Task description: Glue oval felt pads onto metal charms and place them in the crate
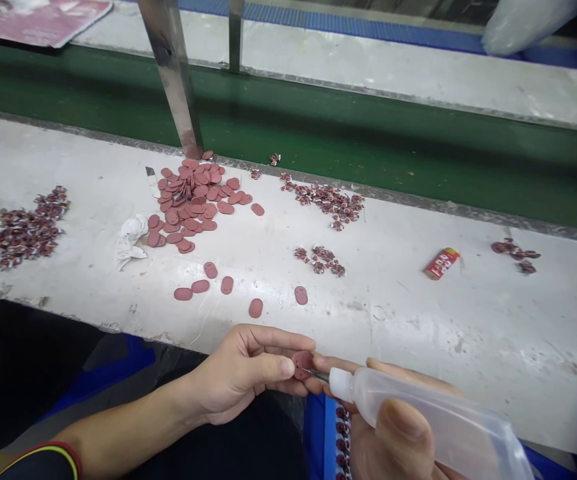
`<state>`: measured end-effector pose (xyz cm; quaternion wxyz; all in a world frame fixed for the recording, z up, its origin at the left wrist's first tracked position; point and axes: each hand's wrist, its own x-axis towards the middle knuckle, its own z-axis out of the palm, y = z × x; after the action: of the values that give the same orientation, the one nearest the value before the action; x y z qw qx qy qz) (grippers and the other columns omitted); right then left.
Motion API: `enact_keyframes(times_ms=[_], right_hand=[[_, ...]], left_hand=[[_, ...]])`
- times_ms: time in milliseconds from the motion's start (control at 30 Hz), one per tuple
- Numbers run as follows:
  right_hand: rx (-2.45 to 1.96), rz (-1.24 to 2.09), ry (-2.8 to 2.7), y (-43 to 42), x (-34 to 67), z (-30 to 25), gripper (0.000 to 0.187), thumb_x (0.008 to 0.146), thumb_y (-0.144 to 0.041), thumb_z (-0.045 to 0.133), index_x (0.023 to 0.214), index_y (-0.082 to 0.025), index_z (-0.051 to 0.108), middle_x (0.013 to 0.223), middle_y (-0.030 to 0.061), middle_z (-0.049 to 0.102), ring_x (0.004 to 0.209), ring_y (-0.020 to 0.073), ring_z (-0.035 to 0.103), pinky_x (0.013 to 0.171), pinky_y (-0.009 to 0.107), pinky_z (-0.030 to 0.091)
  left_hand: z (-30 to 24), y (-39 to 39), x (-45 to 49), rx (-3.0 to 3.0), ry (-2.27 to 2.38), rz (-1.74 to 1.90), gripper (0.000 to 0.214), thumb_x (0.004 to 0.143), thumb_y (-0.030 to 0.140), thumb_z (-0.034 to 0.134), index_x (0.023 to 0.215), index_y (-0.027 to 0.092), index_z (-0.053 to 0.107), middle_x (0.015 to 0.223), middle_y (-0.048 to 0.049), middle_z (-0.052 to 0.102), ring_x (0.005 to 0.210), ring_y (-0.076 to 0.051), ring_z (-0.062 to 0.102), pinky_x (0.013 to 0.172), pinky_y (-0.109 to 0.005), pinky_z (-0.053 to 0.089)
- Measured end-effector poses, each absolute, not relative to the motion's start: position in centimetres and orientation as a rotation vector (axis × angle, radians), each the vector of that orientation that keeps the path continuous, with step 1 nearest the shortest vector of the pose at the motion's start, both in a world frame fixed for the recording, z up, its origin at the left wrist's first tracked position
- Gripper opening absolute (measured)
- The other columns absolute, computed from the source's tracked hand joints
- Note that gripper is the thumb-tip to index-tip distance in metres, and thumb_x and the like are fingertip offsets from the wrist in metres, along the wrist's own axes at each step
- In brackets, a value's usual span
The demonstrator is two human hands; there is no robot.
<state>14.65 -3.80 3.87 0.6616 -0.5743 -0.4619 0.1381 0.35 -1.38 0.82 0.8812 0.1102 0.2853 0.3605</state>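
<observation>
My left hand (248, 373) pinches a reddish-brown oval disc (302, 363) with small holes between thumb and fingers, just off the table's front edge. In my right hand (398, 427) lies a translucent squeeze bottle (433, 407) with a white cap and a thin metal nozzle. The nozzle's tip is at the disc's face; whether it touches, I cannot tell. Several loose oval discs (255, 308) are spread on the table beyond my hands. Farther back rises a heap of the same discs (193, 200).
Small brown-and-white pieces lie in piles at left (28, 227), centre (328, 200) and right. A red battery-like cylinder (441, 263) rests at right. White crumpled material (132, 240) and a blade (152, 180) lie near the heap. A metal post (173, 80) stands before the green belt (368, 140).
</observation>
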Motion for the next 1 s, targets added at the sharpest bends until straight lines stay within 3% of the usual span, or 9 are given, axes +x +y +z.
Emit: enact_keyframes(times_ms=[433, 867, 1000], right_hand=[[-1.323, 0.369, -0.893, -3.3, 14.7, 4.3, 0.025, 0.079, -0.035, 0.080, 0.062, -0.018, 0.073, 0.059, 0.0006, 0.067, 0.044, 0.0139, 0.055, 0.042, 0.030, 0.047], [-1.296, 0.364, -0.968, -3.9, 14.8, 3.9, 0.010, 0.081, -0.024, 0.079, 0.075, -0.017, 0.078, 0.072, 0.0039, 0.075, 0.051, 0.0159, 0.063, 0.050, 0.031, 0.054], [-1.186, 0.714, -0.653, -3.5, 17.5, 2.8, 0.026, 0.084, -0.038, 0.074, 0.075, -0.014, 0.075, 0.052, 0.0020, 0.065, 0.043, 0.0201, 0.064, 0.038, 0.029, 0.052]], left_hand=[[0.9, -1.4, 0.3, 0.221, 0.591, 0.738, 0.032, 0.070, 0.028, 0.091, 0.100, 0.018, 0.083, 0.083, -0.0065, 0.083, 0.078, -0.016, 0.079, 0.075, -0.019, 0.061], [0.9, -1.7, 0.3, 0.232, 0.603, 0.727, 0.031, 0.072, 0.026, 0.089, 0.101, 0.017, 0.082, 0.086, -0.0065, 0.083, 0.079, -0.016, 0.079, 0.076, -0.019, 0.061], [0.9, -1.4, 0.2, 0.254, 0.582, 0.734, 0.029, 0.076, 0.024, 0.085, 0.104, 0.017, 0.081, 0.100, -0.0103, 0.083, 0.084, -0.016, 0.079, 0.077, -0.020, 0.061]])
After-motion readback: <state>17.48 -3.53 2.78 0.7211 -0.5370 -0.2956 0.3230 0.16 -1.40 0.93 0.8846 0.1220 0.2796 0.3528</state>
